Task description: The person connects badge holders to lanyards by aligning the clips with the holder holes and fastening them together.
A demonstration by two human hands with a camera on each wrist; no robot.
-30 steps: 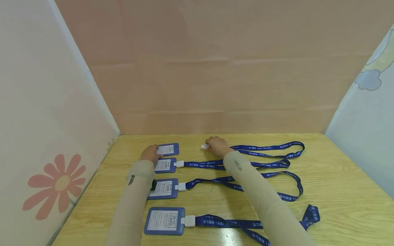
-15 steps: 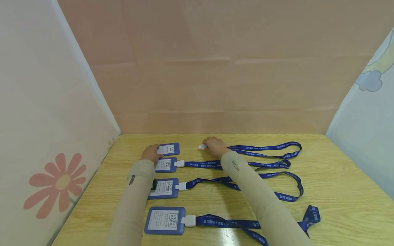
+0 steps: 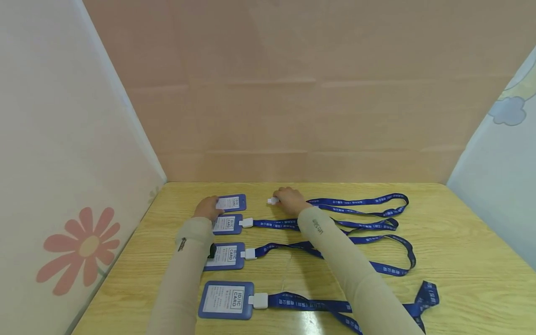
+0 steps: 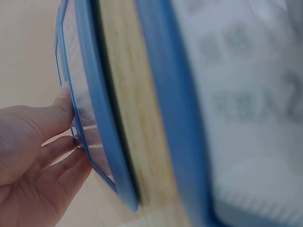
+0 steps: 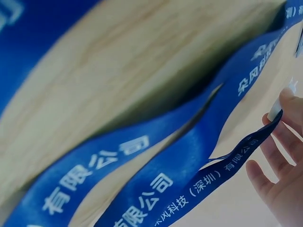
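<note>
At the back of the table my left hand (image 3: pixel 207 208) pinches the left edge of the farthest blue ID card holder (image 3: pixel 232 203), which has no lanyard on it. In the left wrist view, the thumb (image 4: pixel 61 109) lies on one face of that holder's edge and fingers are behind it. A short gap to the right, my right hand (image 3: pixel 291 201) holds the white plastic clip (image 3: pixel 272 201) of a blue lanyard (image 3: pixel 360 202). Thumb and fingers pinch this clip (image 5: pixel 276 109) in the right wrist view. Its strap trails rightward in a loop.
Nearer lie three more card holders, each clipped to a blue lanyard: one (image 3: pixel 227 224) close beside my left hand, a middle one (image 3: pixel 228 256) and a front one (image 3: pixel 226 300). My right sleeve crosses above their straps. A pink wall (image 3: pixel 310 116) stands behind the table (image 3: pixel 469 260).
My right hand has moved slightly left with the clip, nearer to the card holder, drawing its lanyard along. The left hand keeps its hold on the holder. The head view has shifted a little.
</note>
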